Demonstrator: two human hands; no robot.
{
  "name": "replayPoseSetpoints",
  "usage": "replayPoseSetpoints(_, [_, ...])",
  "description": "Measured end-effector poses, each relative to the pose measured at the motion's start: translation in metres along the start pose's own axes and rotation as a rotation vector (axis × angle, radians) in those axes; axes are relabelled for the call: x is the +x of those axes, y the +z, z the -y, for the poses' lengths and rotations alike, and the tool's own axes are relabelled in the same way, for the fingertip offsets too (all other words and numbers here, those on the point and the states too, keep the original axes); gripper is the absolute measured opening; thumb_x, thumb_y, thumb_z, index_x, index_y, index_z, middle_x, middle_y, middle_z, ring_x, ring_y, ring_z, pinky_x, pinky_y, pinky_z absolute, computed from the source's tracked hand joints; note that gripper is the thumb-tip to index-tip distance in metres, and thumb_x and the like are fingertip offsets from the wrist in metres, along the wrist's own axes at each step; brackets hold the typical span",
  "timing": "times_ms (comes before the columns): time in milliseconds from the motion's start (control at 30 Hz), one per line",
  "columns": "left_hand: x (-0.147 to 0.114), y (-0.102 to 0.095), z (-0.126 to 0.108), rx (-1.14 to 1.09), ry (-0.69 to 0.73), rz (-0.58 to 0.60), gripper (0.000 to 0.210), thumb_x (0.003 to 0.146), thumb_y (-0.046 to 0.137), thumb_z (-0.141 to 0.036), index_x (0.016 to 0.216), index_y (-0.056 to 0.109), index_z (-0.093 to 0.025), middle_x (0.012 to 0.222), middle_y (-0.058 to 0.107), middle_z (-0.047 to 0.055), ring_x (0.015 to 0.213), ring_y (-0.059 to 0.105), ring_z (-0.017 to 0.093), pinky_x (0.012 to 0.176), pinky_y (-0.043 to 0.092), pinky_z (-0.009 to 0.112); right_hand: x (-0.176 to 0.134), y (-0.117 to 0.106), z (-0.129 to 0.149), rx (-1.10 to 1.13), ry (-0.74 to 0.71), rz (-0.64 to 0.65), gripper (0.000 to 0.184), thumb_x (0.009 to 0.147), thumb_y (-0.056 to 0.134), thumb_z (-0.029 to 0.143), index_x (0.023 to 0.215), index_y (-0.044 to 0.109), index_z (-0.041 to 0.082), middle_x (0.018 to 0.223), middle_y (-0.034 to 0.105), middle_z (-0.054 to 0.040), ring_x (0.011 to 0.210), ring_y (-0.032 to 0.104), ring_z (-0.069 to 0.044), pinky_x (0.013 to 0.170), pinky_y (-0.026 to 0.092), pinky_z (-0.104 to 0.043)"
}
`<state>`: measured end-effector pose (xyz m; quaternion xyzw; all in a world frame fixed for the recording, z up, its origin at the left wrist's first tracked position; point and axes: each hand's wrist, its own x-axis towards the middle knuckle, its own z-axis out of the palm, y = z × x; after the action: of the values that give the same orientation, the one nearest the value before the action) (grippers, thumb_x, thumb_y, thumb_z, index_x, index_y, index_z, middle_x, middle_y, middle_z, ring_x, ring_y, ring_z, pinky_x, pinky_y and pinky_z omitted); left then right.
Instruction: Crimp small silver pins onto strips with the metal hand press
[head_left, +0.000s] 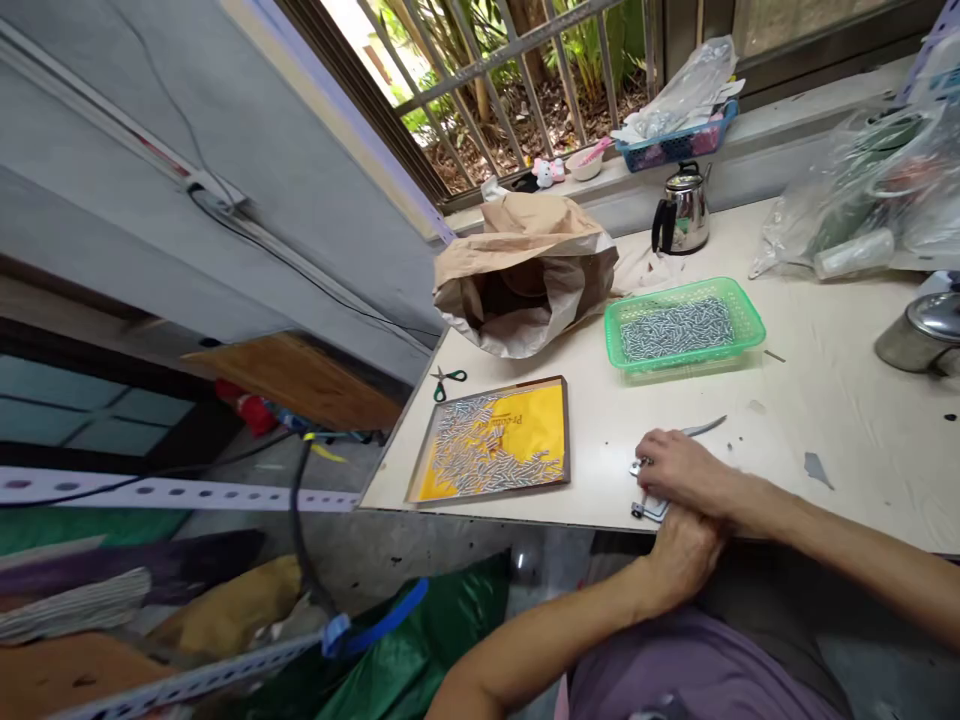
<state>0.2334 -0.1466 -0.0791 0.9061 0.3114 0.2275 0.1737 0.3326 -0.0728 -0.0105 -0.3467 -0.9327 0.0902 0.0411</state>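
Left hand (686, 550) partly hidden, metal pot (911, 335) cropped

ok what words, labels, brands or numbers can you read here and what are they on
"Pr-com", as best it reads: on the yellow sheet in the shallow rectangular tray.
Smaller marks beside it: too blurred to read.
Green patch on the shiny silver metal kettle: too small to read.

Tool (657, 508), pins (457, 450) and kettle (690, 215) look shiny metal. The bag (574, 240) is creased, matt paper; the basket (686, 365) is plastic, the bench (862, 420) smooth.
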Motion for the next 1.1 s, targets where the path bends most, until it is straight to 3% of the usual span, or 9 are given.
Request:
replayPoseSetpoints(133, [-0.018,-0.001,-0.006,0.078,0.151,0.057,0.032,0.093,0.039,-0.021,0.119,0.058,-0.015,0.101,0.068,0.011,0.093,0.064,0.021,0.085,0.054,0.035,0.016,0.022,0.022,-0.084,-0.166,0.034,0.017,0.079,0.060,0.010,0.066,0.065,0.019,0.089,0.063,-0.0080,0.098,0.049,-0.025,0.073,0.035,-0.036])
replayPoseSetpoints(200, [-0.032,-0.019,-0.003,0.121,0.210,0.001,0.028,0.094,0.042,-0.025,0.114,0.060,-0.017,0.095,0.068,0.009,0.085,0.064,0.017,0.081,0.054,0.030,0.020,0.028,0.022,-0.070,-0.195,-0.003,0.015,0.078,0.059,0.009,0.067,0.064,0.018,0.086,0.063,-0.0079,0.092,0.051,-0.024,0.072,0.036,-0.035])
replayPoseSetpoints(267, [-0.046,-0.051,0.012,0.167,0.180,-0.105,0.025,0.095,0.041,-0.022,0.107,0.063,-0.018,0.087,0.067,0.007,0.077,0.062,0.014,0.075,0.053,0.027,0.022,0.025,0.018,-0.018,-0.193,-0.106,0.016,0.080,0.055,0.008,0.070,0.063,0.018,0.082,0.063,-0.0070,0.084,0.052,-0.021,0.070,0.037,-0.033])
replayPoseSetpoints(400, [-0.063,-0.128,0.076,0.385,-0.271,-0.289,0.022,0.094,0.043,-0.018,0.092,0.065,-0.017,0.082,0.064,0.007,0.075,0.057,0.017,0.068,0.050,0.030,0.027,-0.009,-0.003,0.065,-0.093,-0.435,0.023,0.090,0.040,0.011,0.081,0.061,0.017,0.077,0.062,-0.0057,0.075,0.052,-0.018,0.069,0.040,-0.031])
replayPoseSetpoints(500, [-0.066,-0.161,0.122,0.479,-0.462,-0.160,0.015,0.090,0.053,-0.018,0.083,0.067,-0.018,0.079,0.063,0.005,0.080,0.054,0.018,0.072,0.048,0.029,0.033,-0.049,-0.033,-0.037,0.089,-0.561,0.025,0.091,0.037,0.015,0.088,0.061,0.016,0.082,0.063,-0.0094,0.080,0.054,-0.022,0.071,0.042,-0.035])
replayPoseSetpoints(633, [-0.064,-0.167,0.144,0.462,-0.505,0.138,0.016,0.089,0.056,-0.021,0.079,0.069,-0.019,0.081,0.062,0.004,0.085,0.052,0.018,0.073,0.045,0.028,0.029,-0.079,-0.066,-0.220,0.343,-0.586,0.031,0.090,0.037,0.021,0.113,0.058,0.018,0.108,0.060,-0.0160,0.096,0.052,-0.033,0.075,0.042,-0.045])
replayPoseSetpoints(800, [-0.052,-0.159,0.141,0.462,-0.501,0.355,0.023,0.090,0.054,-0.026,0.075,0.069,-0.017,0.079,0.061,0.007,0.087,0.051,0.020,0.072,0.043,0.029,0.004,-0.054,-0.062,-0.145,0.264,-0.507,0.030,0.091,0.035,0.027,0.104,0.061,0.024,0.109,0.060,-0.0128,0.095,0.054,-0.032,0.074,0.044,-0.045])
replayPoseSetpoints(967, [-0.044,-0.159,0.138,0.488,-0.543,0.403,0.024,0.092,0.049,-0.021,0.080,0.069,-0.015,0.085,0.061,0.009,0.091,0.052,0.021,0.074,0.044,0.029,-0.017,-0.013,-0.048,-0.081,0.216,-0.485,0.033,0.093,0.032,0.030,0.096,0.063,0.023,0.102,0.063,-0.0110,0.092,0.058,-0.027,0.073,0.047,-0.041])
replayPoseSetpoints(1100, [-0.039,-0.159,0.132,0.448,-0.562,0.399,0.019,0.092,0.049,-0.020,0.088,0.067,-0.016,0.091,0.060,0.008,0.094,0.052,0.020,0.075,0.045,0.028,-0.023,0.001,-0.046,-0.050,0.200,-0.502,0.036,0.095,0.030,0.034,0.094,0.064,0.022,0.099,0.064,-0.0110,0.089,0.060,-0.025,0.071,0.048,-0.040])
